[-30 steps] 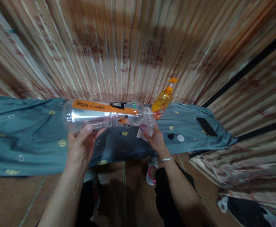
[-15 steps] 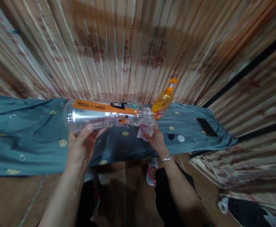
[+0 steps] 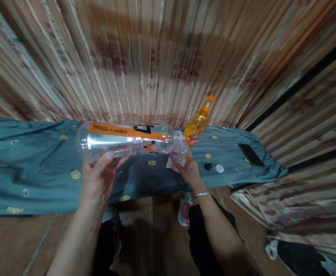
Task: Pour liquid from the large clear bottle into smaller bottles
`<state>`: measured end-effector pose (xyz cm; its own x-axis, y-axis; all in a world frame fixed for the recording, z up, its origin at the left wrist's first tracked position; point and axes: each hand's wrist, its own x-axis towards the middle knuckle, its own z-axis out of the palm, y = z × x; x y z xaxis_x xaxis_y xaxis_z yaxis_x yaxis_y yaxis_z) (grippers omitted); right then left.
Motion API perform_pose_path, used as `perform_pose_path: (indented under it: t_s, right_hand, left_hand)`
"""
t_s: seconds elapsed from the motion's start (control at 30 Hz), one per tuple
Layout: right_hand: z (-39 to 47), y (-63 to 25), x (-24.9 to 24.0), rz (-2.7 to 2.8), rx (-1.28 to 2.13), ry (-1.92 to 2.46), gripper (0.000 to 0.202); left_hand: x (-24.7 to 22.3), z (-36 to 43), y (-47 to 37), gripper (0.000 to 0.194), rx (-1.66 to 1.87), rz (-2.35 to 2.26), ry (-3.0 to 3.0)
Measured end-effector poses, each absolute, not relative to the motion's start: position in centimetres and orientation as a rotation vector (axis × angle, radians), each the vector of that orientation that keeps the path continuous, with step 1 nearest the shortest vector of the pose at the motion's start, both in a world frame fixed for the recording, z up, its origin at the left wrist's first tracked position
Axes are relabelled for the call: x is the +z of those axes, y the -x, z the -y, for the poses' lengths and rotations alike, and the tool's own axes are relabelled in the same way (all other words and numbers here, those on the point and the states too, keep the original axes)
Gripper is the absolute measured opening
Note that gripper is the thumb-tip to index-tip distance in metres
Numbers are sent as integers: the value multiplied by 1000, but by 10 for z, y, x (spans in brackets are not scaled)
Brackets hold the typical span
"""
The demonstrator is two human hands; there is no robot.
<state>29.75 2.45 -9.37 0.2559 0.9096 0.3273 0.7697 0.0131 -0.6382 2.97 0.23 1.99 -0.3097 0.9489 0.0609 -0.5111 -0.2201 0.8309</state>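
Observation:
My left hand [image 3: 100, 174] holds a large clear bottle [image 3: 124, 140] with an orange and silver label from below, fingers wrapped round its underside. The bottle lies sideways in the air, its neck pointing right. My right hand [image 3: 189, 168] grips a small clear bottle [image 3: 179, 148] whose mouth is at the large bottle's neck; whether the two touch is hard to tell. Behind my right hand stands a pump bottle [image 3: 195, 126] of orange-yellow liquid. A pale packet or paper [image 3: 172, 162] shows just left of my right fingers.
On the green patterned cloth [image 3: 55, 157] lie a black cap [image 3: 208, 166], a white cap [image 3: 219, 168] and a dark phone [image 3: 251, 155]. A pleated curtain [image 3: 127, 69] hangs behind. A dark bag [image 3: 300, 257] is on the floor at lower right.

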Motion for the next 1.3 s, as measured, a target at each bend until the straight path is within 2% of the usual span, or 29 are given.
perform_pose_path:
  t_s: [0.3, 0.53, 0.77, 1.3]
  right_hand:
    - [-25, -297, -95, 1547, 210, 1782, 48]
    - [-26, -298, -97, 1529, 220, 1797, 51]
    - [-25, -296, -95, 1513, 243, 1792, 53]
    - [-26, -296, -95, 1532, 216, 1810, 46]
  left_hand:
    - [20, -2, -31, 34, 1771, -849, -705]
    - [21, -2, -30, 39, 1756, -866, -716]
    - [25, 0, -31, 34, 1748, -849, -733]
    - [28, 2, -33, 34, 1740, -879, -760]
